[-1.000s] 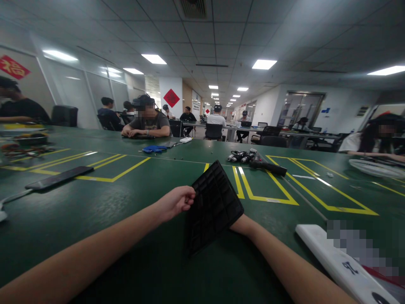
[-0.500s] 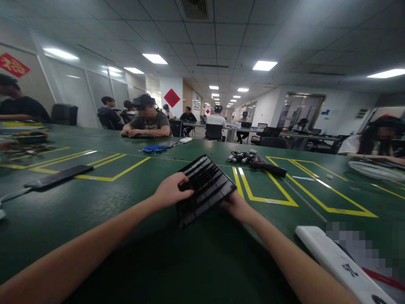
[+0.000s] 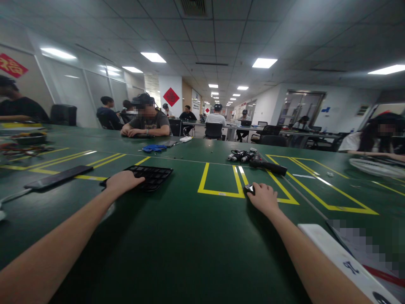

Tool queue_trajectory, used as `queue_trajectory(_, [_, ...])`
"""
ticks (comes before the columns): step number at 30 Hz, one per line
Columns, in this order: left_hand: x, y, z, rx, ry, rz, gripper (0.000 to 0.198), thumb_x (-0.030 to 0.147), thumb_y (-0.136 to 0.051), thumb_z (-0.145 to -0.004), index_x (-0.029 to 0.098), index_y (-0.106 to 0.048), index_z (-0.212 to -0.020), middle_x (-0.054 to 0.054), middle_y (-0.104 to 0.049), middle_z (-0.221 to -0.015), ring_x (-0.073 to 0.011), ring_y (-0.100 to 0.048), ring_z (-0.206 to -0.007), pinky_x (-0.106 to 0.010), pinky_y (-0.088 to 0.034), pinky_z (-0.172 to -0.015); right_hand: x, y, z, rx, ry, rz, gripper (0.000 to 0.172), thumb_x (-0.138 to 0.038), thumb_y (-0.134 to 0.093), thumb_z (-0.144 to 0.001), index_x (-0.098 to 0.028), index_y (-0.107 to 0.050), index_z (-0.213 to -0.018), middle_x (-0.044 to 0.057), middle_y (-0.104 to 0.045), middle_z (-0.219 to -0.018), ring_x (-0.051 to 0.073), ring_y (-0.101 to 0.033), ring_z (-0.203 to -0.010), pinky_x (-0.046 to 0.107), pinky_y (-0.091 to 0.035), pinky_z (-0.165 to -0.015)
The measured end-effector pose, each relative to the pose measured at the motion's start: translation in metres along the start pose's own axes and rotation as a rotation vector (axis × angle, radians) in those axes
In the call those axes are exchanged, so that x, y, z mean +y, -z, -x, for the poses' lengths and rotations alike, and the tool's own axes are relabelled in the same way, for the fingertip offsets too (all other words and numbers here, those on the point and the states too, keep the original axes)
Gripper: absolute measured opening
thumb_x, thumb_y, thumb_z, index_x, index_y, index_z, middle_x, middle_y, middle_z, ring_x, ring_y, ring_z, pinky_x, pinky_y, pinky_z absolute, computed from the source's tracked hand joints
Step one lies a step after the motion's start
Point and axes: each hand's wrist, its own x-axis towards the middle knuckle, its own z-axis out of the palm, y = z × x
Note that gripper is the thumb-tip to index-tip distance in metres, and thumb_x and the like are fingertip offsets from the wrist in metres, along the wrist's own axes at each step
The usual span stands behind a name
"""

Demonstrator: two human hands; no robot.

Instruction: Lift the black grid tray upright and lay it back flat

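Black rectangular gridded plastic-looking tray (image 3: 158, 175) now low and near level at green counter (image 3: 196, 240); half second ago raised, tilted between both hands. Judgement: handling now divided, one thing per hand. Left hand (image 3: 122, 182) directly over tray's left part, touching, thumb across top; fingers hidden, cannot tell whether gripping. Right hand (image 3: 263, 198) well apart from tray, fingers curled closed round small dark object with white marking (image 3: 249, 188), at yellow tape outline (image 3: 230, 196). Beyond: thick black cylindrical item (image 3: 268, 166) beside black cable bundle (image 3: 243, 157)
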Motion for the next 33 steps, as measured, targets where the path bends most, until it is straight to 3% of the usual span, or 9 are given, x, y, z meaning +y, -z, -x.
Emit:
queue_trajectory(2, [0.017,0.001,0.003,0.057,0.004,-0.108,0.04,0.038,-0.042,-0.075,0.001,-0.059,-0.078,-0.021,-0.059,-0.087,-0.0404,-0.053,-0.093,-0.049,-0.039,-0.078,-0.007,0.002,0.001,0.083,0.006,-0.013,0.055,-0.041,-0.042,-0.079,-0.011,-0.043,-0.126,0.017,-0.039,-0.132,0.039,-0.025,-0.123,0.059,-0.02,-0.094])
queue_trajectory(5, [0.055,-0.011,0.012,0.132,-0.181,-0.063,0.039,0.014,-0.031,-0.075,0.003,-0.057,-0.102,-0.016,-0.059,-0.101,-0.0269,-0.052,-0.103,-0.035,-0.036,-0.092,-0.029,0.006,0.008,0.163,0.117,-0.095,0.058,-0.039,-0.041,-0.081,-0.008,-0.036,-0.13,0.016,-0.032,-0.137,0.035,-0.016,-0.129,0.056,-0.013,-0.1])
queue_trajectory(9, [0.098,-0.054,0.033,-0.025,-0.484,0.108,0.05,0.004,-0.031,-0.068,0.012,-0.057,-0.109,-0.009,-0.059,-0.112,-0.0177,-0.051,-0.107,-0.029,-0.036,-0.096,-0.066,0.004,0.031,0.081,0.41,-0.3,0.057,-0.044,-0.041,-0.082,-0.014,-0.036,-0.131,0.011,-0.031,-0.14,0.029,-0.016,-0.131,0.052,-0.011,-0.104])
queue_trajectory(14, [0.104,-0.09,0.045,-0.262,-0.601,0.177,0.05,0.005,-0.031,-0.073,0.015,-0.055,-0.115,-0.007,-0.051,-0.126,-0.0178,-0.043,-0.118,-0.034,-0.027,-0.103,-0.087,-0.013,0.06,-0.163,0.586,-0.489,0.057,-0.051,-0.042,-0.081,-0.018,-0.043,-0.127,0.01,-0.035,-0.138,0.03,-0.021,-0.13,0.053,-0.009,-0.104])
queue_trajectory(18, [0.107,-0.082,0.049,-0.204,-0.624,0.126,0.043,0.022,-0.033,-0.083,0.01,-0.049,-0.121,-0.012,-0.046,-0.131,-0.0208,-0.037,-0.123,-0.037,-0.023,-0.105,-0.086,-0.011,0.06,-0.198,0.631,-0.43,0.058,-0.053,-0.033,-0.084,-0.017,-0.043,-0.128,0.012,-0.036,-0.138,0.031,-0.025,-0.129,0.054,-0.013,-0.103])
queue_trajectory(22, [0.122,-0.062,0.08,-0.09,-0.748,0.149,0.05,0.035,-0.036,-0.086,0.014,-0.036,-0.131,-0.009,-0.031,-0.141,-0.0198,-0.02,-0.132,-0.04,-0.009,-0.109,-0.067,0.006,0.038,-0.059,0.542,-0.27,0.053,-0.044,-0.031,-0.086,-0.016,-0.038,-0.131,0.01,-0.032,-0.14,0.029,-0.022,-0.13,0.05,-0.015,-0.104])
queue_trajectory(26, [0.136,-0.045,0.122,-0.426,-0.926,0.153,0.049,0.042,-0.035,-0.086,0.025,-0.035,-0.132,-0.003,-0.028,-0.142,-0.0202,-0.02,-0.132,-0.041,-0.01,-0.108,-0.031,0.009,0.014,0.14,0.245,-0.029,0.051,-0.031,-0.038,-0.084,-0.011,-0.036,-0.131,0.014,-0.03,-0.14,0.033,-0.019,-0.129,0.054,-0.012,-0.102])
queue_trajectory(29, [0.141,-0.039,0.137,-0.596,-0.955,0.144,0.05,0.045,-0.035,-0.086,0.026,-0.034,-0.133,-0.004,-0.028,-0.142,-0.022,-0.024,-0.13,-0.041,-0.015,-0.107,-0.009,0.004,0.007,0.094,0.04,0.056,0.048,-0.036,-0.034,-0.084,-0.012,-0.043,-0.125,0.017,-0.038,-0.133,0.038,-0.027,-0.124,0.06,-0.018,-0.095])
queue_trajectory(33, [0.142,-0.041,0.139,-0.538,-0.96,0.143,0.047,0.043,-0.036,-0.087,0.025,-0.039,-0.129,-0.004,-0.035,-0.139,-0.0223,-0.03,-0.127,-0.04,-0.02,-0.105,-0.002,-0.001,0.006,-0.048,-0.04,0.039,0.045,-0.041,-0.029,-0.085,-0.013,-0.053,-0.11,0.017,-0.054,-0.112,0.033,-0.048,-0.103,0.049,-0.037,-0.083])
